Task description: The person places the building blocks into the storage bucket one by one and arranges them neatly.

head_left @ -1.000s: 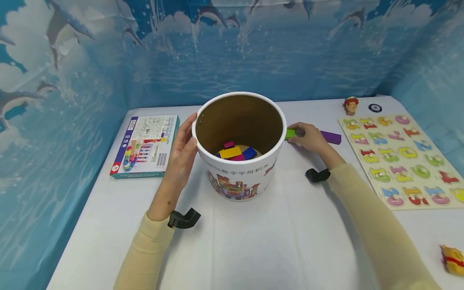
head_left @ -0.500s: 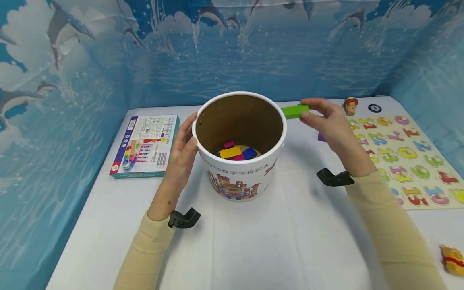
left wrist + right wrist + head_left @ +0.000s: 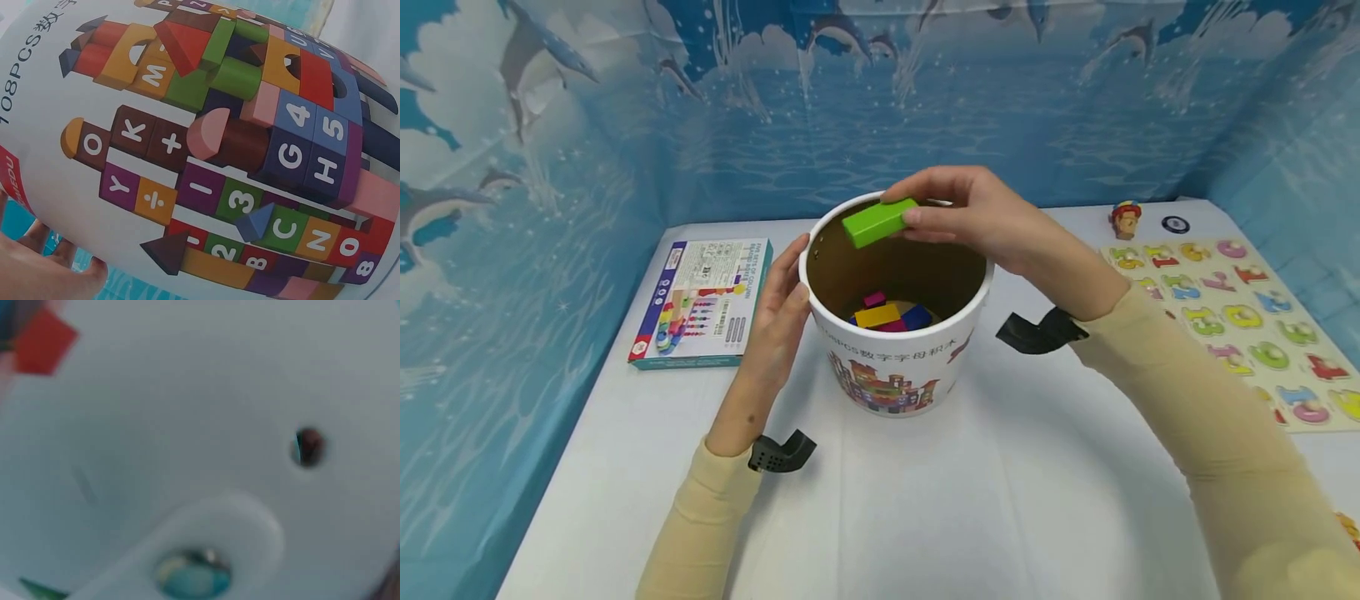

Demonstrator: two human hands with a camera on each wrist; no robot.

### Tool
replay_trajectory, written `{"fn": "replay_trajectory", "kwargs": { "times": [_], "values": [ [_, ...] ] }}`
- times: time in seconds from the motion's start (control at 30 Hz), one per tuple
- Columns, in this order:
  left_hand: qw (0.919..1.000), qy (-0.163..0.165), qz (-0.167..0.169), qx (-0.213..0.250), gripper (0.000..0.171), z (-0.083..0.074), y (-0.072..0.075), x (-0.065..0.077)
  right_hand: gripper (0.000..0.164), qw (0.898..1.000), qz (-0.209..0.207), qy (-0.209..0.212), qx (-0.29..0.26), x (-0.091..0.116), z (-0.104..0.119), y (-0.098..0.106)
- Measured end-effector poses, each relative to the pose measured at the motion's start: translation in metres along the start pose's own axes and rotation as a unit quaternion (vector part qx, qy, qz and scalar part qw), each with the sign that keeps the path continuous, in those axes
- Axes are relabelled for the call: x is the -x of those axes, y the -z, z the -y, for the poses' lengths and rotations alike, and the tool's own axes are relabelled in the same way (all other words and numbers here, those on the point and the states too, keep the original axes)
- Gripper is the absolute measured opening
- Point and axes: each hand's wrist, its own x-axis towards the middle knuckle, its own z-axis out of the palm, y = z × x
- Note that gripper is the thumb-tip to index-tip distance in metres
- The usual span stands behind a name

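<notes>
In the head view a white bucket [image 3: 895,354] stands upright on the table, with several coloured blocks [image 3: 877,316] on its bottom. My left hand [image 3: 772,329] rests against its left side, thumb and fingertips touching the outer wall near the rim. Over the bucket's opening, my right hand [image 3: 981,212] pinches one end of a bright green block [image 3: 877,223] between thumb and fingers. The left wrist view shows the printed bucket wall [image 3: 206,144] and some fingers of my left hand [image 3: 53,269]. Blurred bucket wall [image 3: 187,425] fills the right wrist view; the green block is not identifiable there.
A flat toy box [image 3: 700,300] lies left of the bucket. To the right is a letter puzzle board [image 3: 1247,333], partly behind my right arm. A small toy head [image 3: 1126,220] and a black-and-white disc [image 3: 1176,224] sit at the back. A printed curtain [image 3: 880,117] borders the table.
My right hand has lifted the green block from the table right of the bucket and carried it left over the opening. The purple block beside it is now hidden. My left hand has stayed put.
</notes>
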Motion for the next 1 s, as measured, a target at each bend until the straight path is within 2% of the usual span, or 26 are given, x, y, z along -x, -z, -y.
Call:
{"fn": "replay_trajectory", "kwargs": {
  "times": [0.2, 0.33, 0.47, 0.53, 0.67, 0.77, 0.83, 0.93, 1.0],
  "values": [
    [1.0, 0.005, 0.001, 0.0, 0.064, 0.001, 0.0, 0.001, 0.027, 0.992, 0.084, -0.065, 0.073, -0.025, -0.003, -0.012],
    [0.9999, 0.01, -0.003, -0.006, 0.064, 0.0, 0.0, 0.0, 0.024, 0.976, 0.136, -0.097, 0.142, -0.034, -0.005, -0.018],
    [0.9999, 0.01, -0.008, -0.007, 0.064, -0.002, -0.001, 0.001, 0.024, 0.96, 0.168, -0.111, 0.196, -0.036, -0.006, -0.022],
    [0.9999, 0.01, -0.008, -0.007, 0.064, -0.003, -0.001, 0.001, 0.025, 0.956, 0.176, -0.116, 0.202, -0.036, -0.007, -0.023],
    [0.9999, 0.008, -0.006, -0.006, 0.064, -0.002, -0.002, 0.0, 0.031, 0.96, 0.19, -0.117, 0.172, -0.037, -0.009, -0.023],
    [1.0, 0.005, -0.004, -0.006, 0.065, -0.003, -0.002, -0.001, 0.033, 0.969, 0.173, -0.1, 0.144, -0.036, -0.008, -0.021],
    [1.0, 0.003, -0.001, -0.004, 0.065, -0.003, -0.001, -0.002, 0.032, 0.978, 0.145, -0.068, 0.133, -0.032, -0.005, -0.018],
    [1.0, 0.006, 0.001, -0.006, 0.065, -0.003, -0.001, -0.001, 0.031, 0.991, 0.076, 0.022, 0.104, -0.012, 0.0, -0.006],
    [0.9999, 0.007, 0.003, -0.009, 0.065, -0.002, -0.002, 0.001, 0.031, 0.995, 0.014, 0.088, 0.054, 0.011, -0.002, 0.009]
  ]
}}
